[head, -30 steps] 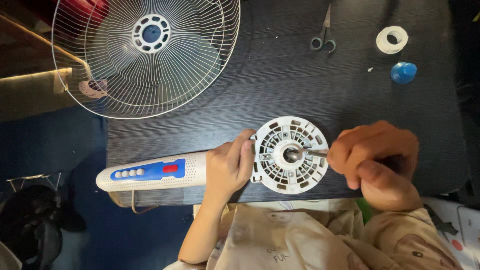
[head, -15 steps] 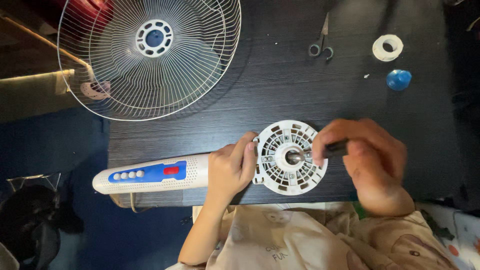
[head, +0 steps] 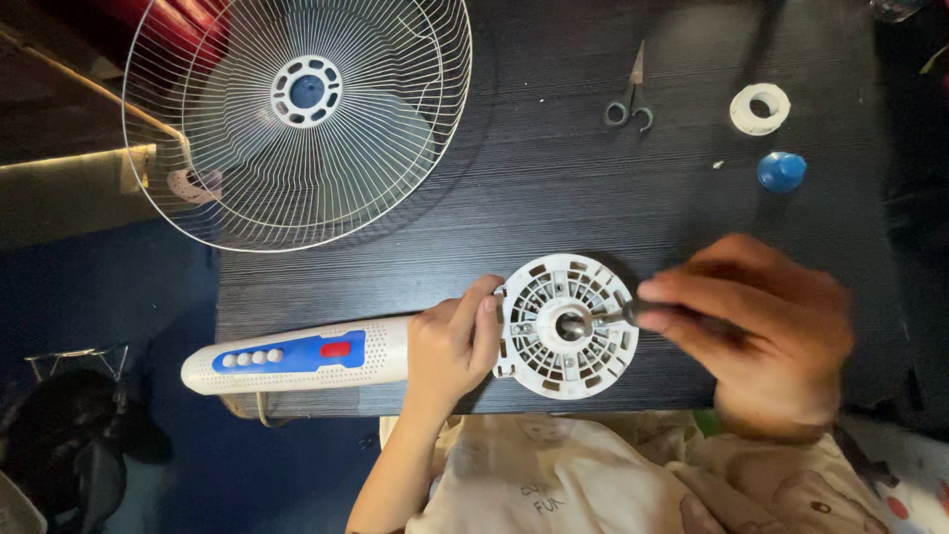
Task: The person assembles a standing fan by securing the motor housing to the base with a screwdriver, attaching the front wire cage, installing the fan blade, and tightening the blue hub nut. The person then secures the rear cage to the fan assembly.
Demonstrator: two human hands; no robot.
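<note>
Right now we are working on the white slotted motor housing [head: 565,326], which lies near the front edge of the dark table [head: 554,188]. Our left hand [head: 453,346] is curled tight around the neck where the housing meets the white fan body [head: 297,356], steadying it. Our right hand [head: 766,326] pinches a dark-handled screwdriver [head: 652,314], its tip at the central hub. We judge a fastener there is being turned; the tip needs to stay seated and square. No packages show: only blue and red buttons on the body, a wire fan guard [head: 297,119], scissors [head: 630,94], a white tape roll [head: 760,108], and a blue cap [head: 781,171].
</note>
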